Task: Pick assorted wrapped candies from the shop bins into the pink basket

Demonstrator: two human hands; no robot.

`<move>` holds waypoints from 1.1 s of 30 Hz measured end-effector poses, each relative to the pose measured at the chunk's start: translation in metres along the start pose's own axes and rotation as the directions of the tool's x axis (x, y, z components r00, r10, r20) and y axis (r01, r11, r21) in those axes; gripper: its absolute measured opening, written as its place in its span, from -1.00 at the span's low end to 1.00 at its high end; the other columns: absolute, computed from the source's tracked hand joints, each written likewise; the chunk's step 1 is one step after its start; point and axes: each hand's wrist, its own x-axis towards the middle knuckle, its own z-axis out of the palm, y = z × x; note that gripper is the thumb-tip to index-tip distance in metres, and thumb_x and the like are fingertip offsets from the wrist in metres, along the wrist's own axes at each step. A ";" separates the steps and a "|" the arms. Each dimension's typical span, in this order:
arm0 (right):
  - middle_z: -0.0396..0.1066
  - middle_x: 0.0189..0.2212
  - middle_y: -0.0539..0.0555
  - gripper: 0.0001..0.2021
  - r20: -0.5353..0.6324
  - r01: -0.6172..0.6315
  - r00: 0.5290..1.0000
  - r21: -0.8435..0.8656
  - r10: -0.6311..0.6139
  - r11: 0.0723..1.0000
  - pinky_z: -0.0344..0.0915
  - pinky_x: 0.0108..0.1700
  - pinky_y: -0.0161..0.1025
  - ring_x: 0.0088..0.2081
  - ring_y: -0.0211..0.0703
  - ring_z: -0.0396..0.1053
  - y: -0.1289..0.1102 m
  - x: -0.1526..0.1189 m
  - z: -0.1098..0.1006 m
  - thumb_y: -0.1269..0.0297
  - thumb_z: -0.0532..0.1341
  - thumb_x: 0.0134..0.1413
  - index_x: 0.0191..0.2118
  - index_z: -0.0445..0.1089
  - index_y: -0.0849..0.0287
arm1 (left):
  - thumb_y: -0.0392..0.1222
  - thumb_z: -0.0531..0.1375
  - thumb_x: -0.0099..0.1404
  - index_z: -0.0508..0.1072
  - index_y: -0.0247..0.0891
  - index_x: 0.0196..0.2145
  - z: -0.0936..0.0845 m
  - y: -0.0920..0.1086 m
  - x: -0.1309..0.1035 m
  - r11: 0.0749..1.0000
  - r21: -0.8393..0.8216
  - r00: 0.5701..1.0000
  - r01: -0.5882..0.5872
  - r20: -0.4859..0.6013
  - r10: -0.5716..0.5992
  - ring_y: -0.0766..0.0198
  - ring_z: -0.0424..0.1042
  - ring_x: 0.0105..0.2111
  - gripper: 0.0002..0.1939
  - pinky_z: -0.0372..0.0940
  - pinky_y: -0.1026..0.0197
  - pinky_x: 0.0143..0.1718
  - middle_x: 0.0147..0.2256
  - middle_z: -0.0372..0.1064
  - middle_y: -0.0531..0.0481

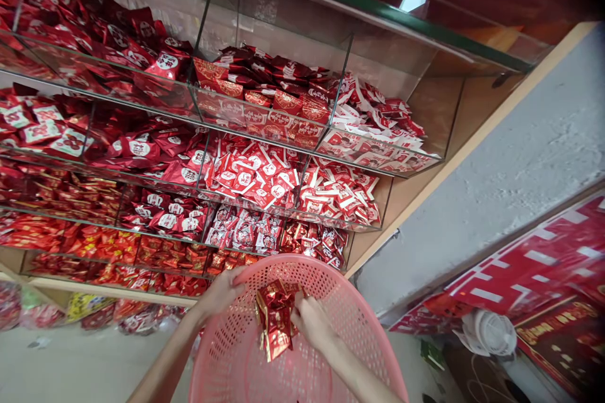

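The right hand (309, 320) is closed around a bunch of shiny red foil packets (275, 321), held over the middle of a pink perforated plastic basket (331, 352). The left hand (221, 293) grips the basket's far left rim, fingers curled over the edge. The basket's near side is cut off by the frame. Beyond stand tiered clear bins (265, 119) heaped with red and white wrapped sweets; their printing is too small to read. At far right, red banners (534, 271) carry illegible gold lettering.
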 end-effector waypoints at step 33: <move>0.25 -0.63 -0.02 -0.57 -0.196 0.018 0.980 0.255 0.033 0.967 0.05 -0.36 -0.36 -0.45 -0.25 0.17 0.099 0.064 -0.063 0.04 -0.09 0.08 -0.59 0.31 0.19 | -0.27 0.09 0.05 0.33 -0.36 -0.05 0.000 0.000 0.001 0.999 -0.017 0.999 -0.047 0.011 0.047 0.23 0.35 -0.26 -0.55 0.23 0.28 -0.21 -0.25 0.42 -0.02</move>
